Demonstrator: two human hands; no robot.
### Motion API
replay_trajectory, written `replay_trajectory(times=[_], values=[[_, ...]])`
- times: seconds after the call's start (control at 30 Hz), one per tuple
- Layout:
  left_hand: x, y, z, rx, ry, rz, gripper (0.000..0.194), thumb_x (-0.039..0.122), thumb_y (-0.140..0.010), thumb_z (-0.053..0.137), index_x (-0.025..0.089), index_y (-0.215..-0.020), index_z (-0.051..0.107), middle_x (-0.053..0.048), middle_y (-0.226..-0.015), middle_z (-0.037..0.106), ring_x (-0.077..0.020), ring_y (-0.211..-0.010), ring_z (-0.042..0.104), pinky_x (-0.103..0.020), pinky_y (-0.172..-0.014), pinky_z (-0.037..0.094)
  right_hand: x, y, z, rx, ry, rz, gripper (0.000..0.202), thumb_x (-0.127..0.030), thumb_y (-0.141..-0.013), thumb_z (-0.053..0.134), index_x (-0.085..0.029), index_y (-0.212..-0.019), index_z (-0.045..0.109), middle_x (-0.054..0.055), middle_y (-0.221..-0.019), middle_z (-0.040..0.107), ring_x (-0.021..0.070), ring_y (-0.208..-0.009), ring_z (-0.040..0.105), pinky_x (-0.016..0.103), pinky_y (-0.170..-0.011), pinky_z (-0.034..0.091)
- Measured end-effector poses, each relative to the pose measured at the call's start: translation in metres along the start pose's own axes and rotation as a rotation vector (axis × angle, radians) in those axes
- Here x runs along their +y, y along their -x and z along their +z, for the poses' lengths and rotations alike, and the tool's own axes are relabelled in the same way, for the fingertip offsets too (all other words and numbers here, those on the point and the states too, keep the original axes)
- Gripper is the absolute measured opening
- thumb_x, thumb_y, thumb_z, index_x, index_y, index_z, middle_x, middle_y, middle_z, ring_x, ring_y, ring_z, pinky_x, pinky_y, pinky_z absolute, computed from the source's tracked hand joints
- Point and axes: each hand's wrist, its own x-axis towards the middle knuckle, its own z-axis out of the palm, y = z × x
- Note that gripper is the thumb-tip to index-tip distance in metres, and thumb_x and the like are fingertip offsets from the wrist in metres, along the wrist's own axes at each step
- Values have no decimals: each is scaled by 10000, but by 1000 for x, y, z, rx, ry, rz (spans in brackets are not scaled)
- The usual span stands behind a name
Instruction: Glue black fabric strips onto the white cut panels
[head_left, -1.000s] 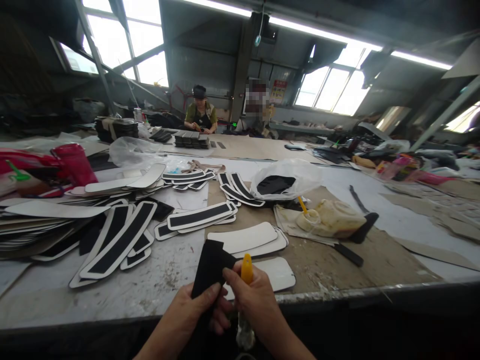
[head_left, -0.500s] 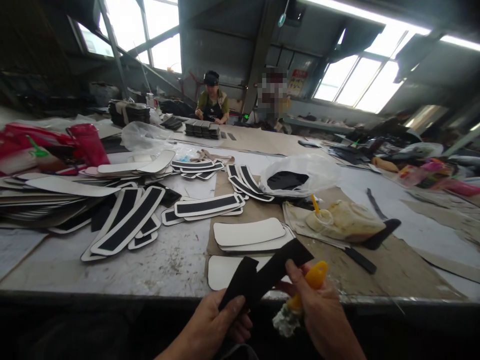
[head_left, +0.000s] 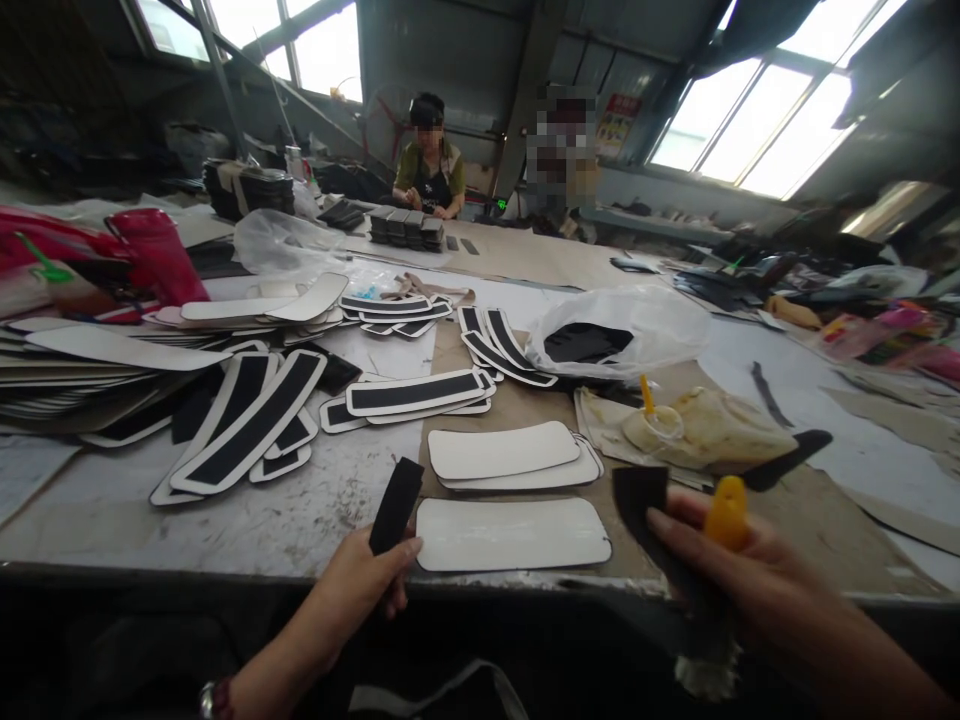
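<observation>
Already, several white-edged pieces (head_left: 255, 425) are showing black centres, while the nearest white panel (head_left: 514, 535) is lying bare on the surface (head_left: 360, 512). My left hand (head_left: 371, 568) is gripping a black strip (head_left: 395, 505); my right hand (head_left: 742, 560) is clasping a second strip (head_left: 643, 498) and a yellow-handled brush (head_left: 725, 512).

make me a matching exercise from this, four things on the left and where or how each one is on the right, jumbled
Things
1. yellow-handled brush
2. large translucent plastic bag
3. red cylindrical container
4. glossy white oblong panel

Places and states
A. flat at the table's near edge
B. far left
C. in the right hand
D. open, black material inside

Pairs: 1-C, 2-D, 3-B, 4-A
</observation>
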Motion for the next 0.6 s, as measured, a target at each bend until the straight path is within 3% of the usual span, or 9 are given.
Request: replay_trajectory(times=[0.1,0.2,0.4,0.6], values=[[6,-9,2,-52,-11,-41,288,406,-628,595,141,-693,503,35,-346,488,-98,-333,414,-206,-360,305,-4,-14,33,-431,266,-79,267,-411,-783,517,-157,-732,578,-26,-603,483,97,-542,421,190,-515,376],[8,-17,0,-100,-7,-61,241,366,-624,591,158,-579,477,28,-361,491,-94,-340,424,-206,-365,308,-3,-33,72,-648,452,-192,269,-330,-815,455,-146,-644,551,-45,-546,426,75,-497,347,187,-481,298],[10,-24,-5,-166,16,-79,248,364,-632,578,165,-531,470,32,-398,487,-104,-375,457,-213,-387,333,2,-69,126,-774,761,-248,271,-355,-784,489,-138,-691,623,-23,-539,500,80,-473,390,190,-437,259],[13,-27,-8,-201,-9,-111,208,270,-654,506,154,-482,488,13,-404,495,-110,-383,470,-215,-398,342,1,-85,143,-765,911,-288,266,-360,-770,507,-152,-720,665,17,-570,569,101,-476,431,207,-438,259]])
